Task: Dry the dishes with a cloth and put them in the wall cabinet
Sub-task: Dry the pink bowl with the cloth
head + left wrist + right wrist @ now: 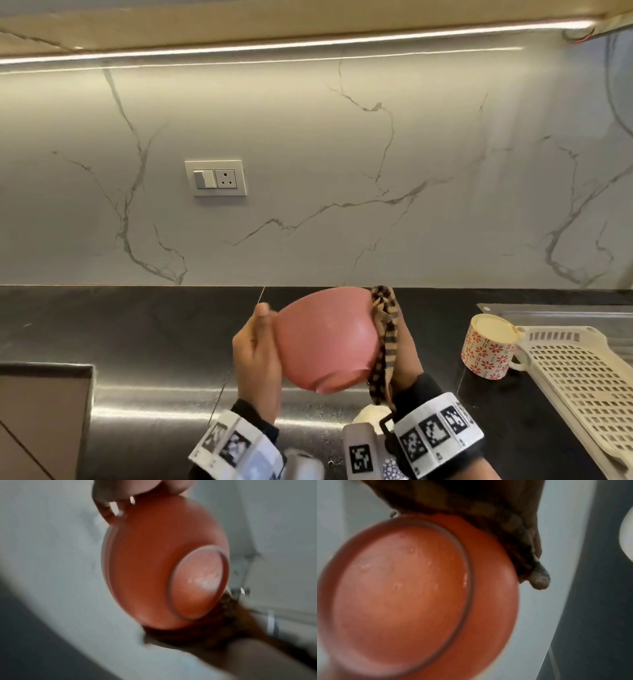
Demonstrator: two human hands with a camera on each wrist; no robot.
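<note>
A pink bowl [325, 339] is held in the air above the counter, tilted with its base toward me. My left hand [260, 329] grips its left rim, thumb on the outside. My right hand [406, 349] presses a brown-and-yellow checked cloth [385, 335] against the bowl's right side and rim. In the left wrist view the bowl [154, 568] fills the middle, with fingertips [120, 493] at its top edge. The right wrist view shows the bowl's base [402, 595] with water drops on it and the cloth [496, 520] bunched over the rim.
A mug with red flowers [489, 346] stands upside down beside a cream perforated drying rack [579, 377] on the right. Below my hands lies a steel sink area [154, 411] holding a white dish [371, 414]. A wall socket [215, 177] sits on the marble backsplash.
</note>
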